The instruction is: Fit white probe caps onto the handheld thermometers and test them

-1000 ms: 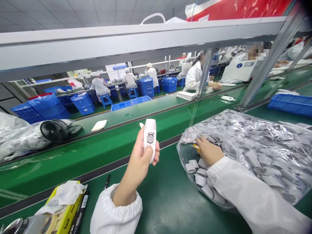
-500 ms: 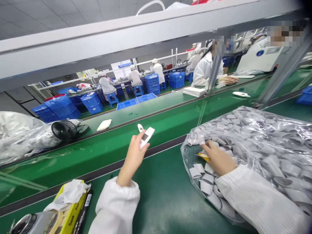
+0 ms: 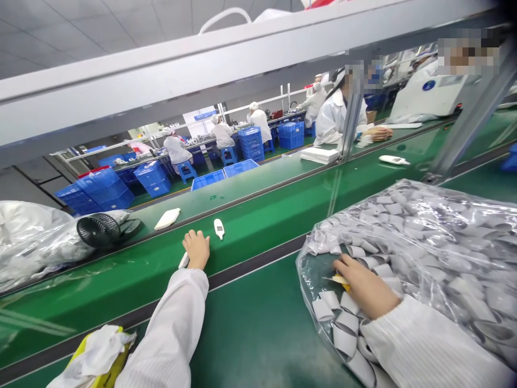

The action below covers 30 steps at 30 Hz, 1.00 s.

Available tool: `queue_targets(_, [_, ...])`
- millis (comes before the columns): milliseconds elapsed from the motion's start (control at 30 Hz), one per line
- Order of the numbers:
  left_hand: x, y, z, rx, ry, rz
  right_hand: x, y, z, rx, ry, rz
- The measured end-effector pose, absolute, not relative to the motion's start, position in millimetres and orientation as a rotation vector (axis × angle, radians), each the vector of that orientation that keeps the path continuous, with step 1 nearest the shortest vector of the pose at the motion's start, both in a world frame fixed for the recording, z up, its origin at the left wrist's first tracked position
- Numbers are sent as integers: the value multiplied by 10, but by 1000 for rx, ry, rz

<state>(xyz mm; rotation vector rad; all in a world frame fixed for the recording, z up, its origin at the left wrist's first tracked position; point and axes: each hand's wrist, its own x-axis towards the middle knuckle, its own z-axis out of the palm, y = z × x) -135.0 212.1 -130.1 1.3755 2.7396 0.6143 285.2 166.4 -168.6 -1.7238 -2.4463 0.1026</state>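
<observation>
- The right hand [image 3: 365, 285] has its grip clamped on a small yellow item [image 3: 342, 281] with a thin pale tip, at the open edge of a clear plastic bag [image 3: 424, 242].
- Curved, light grey pieces [image 3: 344, 340] fill the bag, which lies on the green table [image 3: 258, 334].
- At the lower left, a crumpled white tissue [image 3: 97, 353] covers part of a yellow box [image 3: 115, 372].
- The left hand [image 3: 196, 249] reaches over the green belt [image 3: 266, 237], back upward; one cannot tell whether its grip is clamped on the partly hidden white device [image 3: 183, 261] at its left side.
- Just right of its fingertips, a second white device [image 3: 218, 229] lies on the belt.
- Beyond the belt stand a black fan [image 3: 97, 230] and, near it, a white pad [image 3: 167, 219].
- Farther off, co-workers in white sit near stacked blue crates [image 3: 251, 143].
</observation>
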Motion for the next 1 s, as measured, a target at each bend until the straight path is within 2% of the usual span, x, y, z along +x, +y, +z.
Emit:
queue_targets(167, [-1230,2409,-1344,1283,2605,701,2940,1677,-1674,-1768,-2403,112])
queue_targets(333, [-1213,2356,-1270,1163,2410,930,2955,1698,-1684,-1757,-2286,137])
queue_targets(667, [-858,1615,-579,1023,1577,1712,2822,1692,-1550,-1450,-1945,414])
queue_targets(833, [-538,917,-169,996,1141,1928,2623,1676,-1267,-1257,-1789,644])
queue_targets(1000, [-247,523,-6,973,1012,2013,2286,1559,-686,-1039,-1594,918])
